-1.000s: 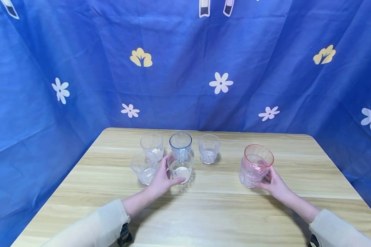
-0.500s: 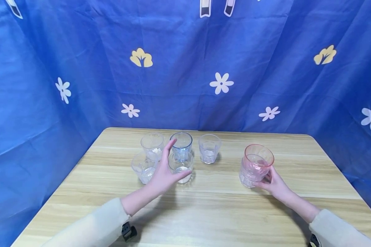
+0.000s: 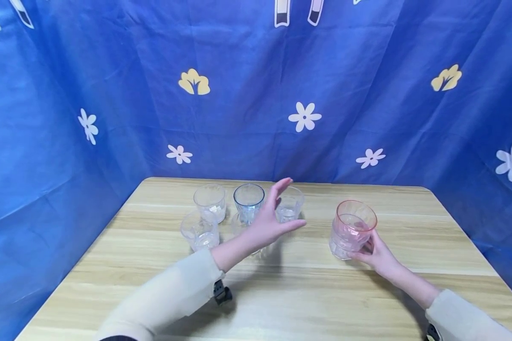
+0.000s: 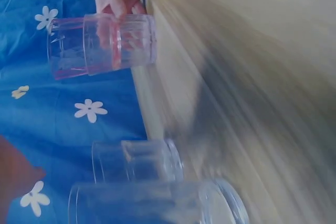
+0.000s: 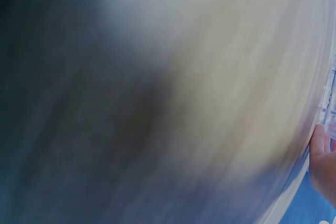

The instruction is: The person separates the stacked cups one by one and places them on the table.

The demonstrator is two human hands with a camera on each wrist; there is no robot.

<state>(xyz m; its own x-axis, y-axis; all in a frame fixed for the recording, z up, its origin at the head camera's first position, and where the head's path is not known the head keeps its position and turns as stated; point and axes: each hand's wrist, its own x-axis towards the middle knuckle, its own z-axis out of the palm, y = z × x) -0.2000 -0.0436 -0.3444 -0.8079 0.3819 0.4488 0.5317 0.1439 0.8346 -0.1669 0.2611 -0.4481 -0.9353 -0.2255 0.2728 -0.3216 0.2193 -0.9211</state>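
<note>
My left hand (image 3: 266, 226), thumb and fingers spread apart, hovers over the middle of the table with nothing in it. Its fingertips overlap a clear glass (image 3: 293, 208) at the back. Behind the hand and wrist, another clear glass (image 3: 239, 226) is mostly hidden. On the right, my right hand (image 3: 379, 258) grips a stack low on its side. A pink-rimmed glass (image 3: 356, 219) sits nested in a clear glass (image 3: 338, 247) there. The left wrist view shows that pink-tinted glass (image 4: 68, 51) lying partly inside the clear one.
A blue-rimmed glass (image 3: 248, 199) stands at the back, left of the left hand. Two more clear glasses stand further left, one at the back (image 3: 210, 203) and one in front (image 3: 199, 233). A blue flowered curtain (image 3: 239, 118) hangs behind the wooden table (image 3: 307, 303).
My left hand has let go of the clear front glass, lifted, and moved right towards the clear back glass. The right hand and its stack have stayed in place.
</note>
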